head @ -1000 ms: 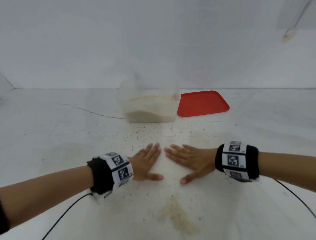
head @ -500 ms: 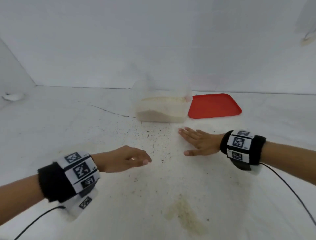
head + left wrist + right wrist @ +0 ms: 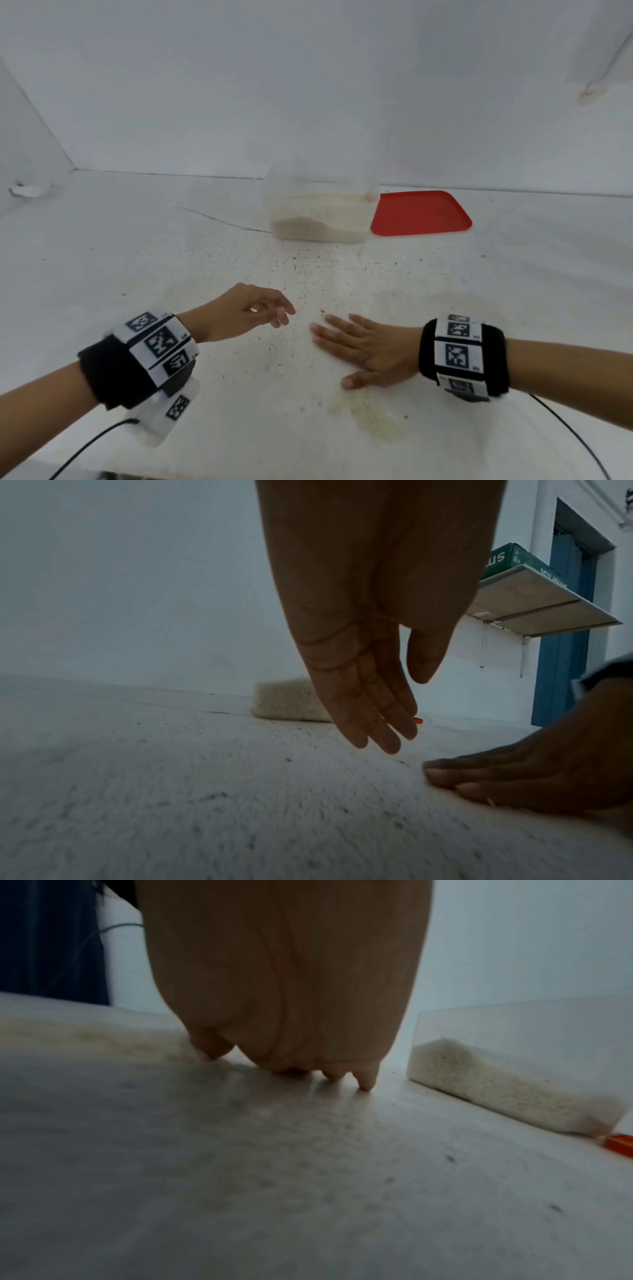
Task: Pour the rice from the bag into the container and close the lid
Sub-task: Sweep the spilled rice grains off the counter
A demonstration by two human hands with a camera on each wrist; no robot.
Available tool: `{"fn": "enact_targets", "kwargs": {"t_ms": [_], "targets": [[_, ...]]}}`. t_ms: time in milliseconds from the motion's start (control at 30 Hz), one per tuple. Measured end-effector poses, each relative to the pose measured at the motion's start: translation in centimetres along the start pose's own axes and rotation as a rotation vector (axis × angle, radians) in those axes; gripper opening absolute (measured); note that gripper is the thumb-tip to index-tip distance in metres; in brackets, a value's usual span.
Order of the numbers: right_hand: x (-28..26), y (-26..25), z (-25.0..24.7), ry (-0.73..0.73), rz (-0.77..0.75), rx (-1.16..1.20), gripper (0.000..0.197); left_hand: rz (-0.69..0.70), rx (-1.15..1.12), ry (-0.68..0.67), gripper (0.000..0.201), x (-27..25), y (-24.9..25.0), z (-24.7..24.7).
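A clear plastic container (image 3: 320, 212) stands on the white table with rice heaped in its lower part and no lid on it; it also shows as the container (image 3: 514, 1074) and the container (image 3: 287, 702). Its red lid (image 3: 419, 213) lies flat on the table just right of it. No bag is in view. My left hand (image 3: 260, 313) hovers above the table, fingers loosely bent, holding nothing. My right hand (image 3: 356, 346) lies flat on the table, palm down, fingers spread. Both hands are well in front of the container.
The table (image 3: 137, 274) is white, speckled with dark specks, with a yellowish stain (image 3: 370, 414) near the front. A crack line (image 3: 226, 221) runs left of the container. A small white object (image 3: 29, 188) lies at the far left. White walls close the back.
My left hand lifted off the table and its fingers relaxed. My right hand slid forward, then back toward me, staying flat. The head view shifted.
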State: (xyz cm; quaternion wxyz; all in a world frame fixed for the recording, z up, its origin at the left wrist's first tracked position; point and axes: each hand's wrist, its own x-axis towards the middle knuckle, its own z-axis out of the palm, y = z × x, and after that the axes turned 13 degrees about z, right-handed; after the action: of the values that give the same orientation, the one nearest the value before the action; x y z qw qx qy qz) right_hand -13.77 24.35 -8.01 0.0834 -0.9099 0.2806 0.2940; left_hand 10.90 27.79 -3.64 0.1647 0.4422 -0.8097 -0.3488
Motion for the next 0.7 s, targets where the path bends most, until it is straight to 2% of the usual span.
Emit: {"fn": "enact_targets", "kwargs": {"t_ms": [100,167,233,300,333,367,433,533,600,700], "targets": [[-2.4,-0.9,0.4,-0.009,0.008,0.012,0.077,0.007,-0.011,-0.004,0.015,-0.2,0.0,1.0],[-4.7,-1.1,0.8,-0.004,0.086,0.062,0.074,0.016,-0.03,0.001,0.015,-1.1,0.3,1.6],[-7.7,-0.8,1.7,0.027,0.205,0.139,0.084,0.041,-0.055,0.024,0.022,-2.6,0.9,1.8],[-11.1,-0.3,3.4,0.007,0.346,0.269,0.089,0.074,-0.037,0.071,0.051,-4.4,0.7,2.1],[-12.6,0.1,4.5,0.001,0.42,0.328,0.091,0.064,0.019,0.104,0.059,-5.2,0.3,2.4],[-13.9,0.6,5.7,-0.001,0.499,0.373,0.097,0.033,0.087,0.141,0.059,-5.9,-0.3,2.9],[-15.7,1.3,7.8,-0.014,0.676,0.425,0.111,-0.112,0.222,0.176,0.056,-6.7,-1.6,3.7],[-16.9,1.6,9.9,-0.086,0.808,0.468,0.122,-0.453,0.311,-0.024,0.069,-6.6,-2.2,4.6],[-16.9,1.2,10.0,-0.104,0.816,0.504,0.119,-0.523,0.367,-0.125,0.073,-6.2,-2.0,5.0],[-16.4,-0.1,9.5,-0.082,0.853,0.494,0.088,-0.545,0.399,-0.233,0.077,-5.5,-1.1,5.8]]}}
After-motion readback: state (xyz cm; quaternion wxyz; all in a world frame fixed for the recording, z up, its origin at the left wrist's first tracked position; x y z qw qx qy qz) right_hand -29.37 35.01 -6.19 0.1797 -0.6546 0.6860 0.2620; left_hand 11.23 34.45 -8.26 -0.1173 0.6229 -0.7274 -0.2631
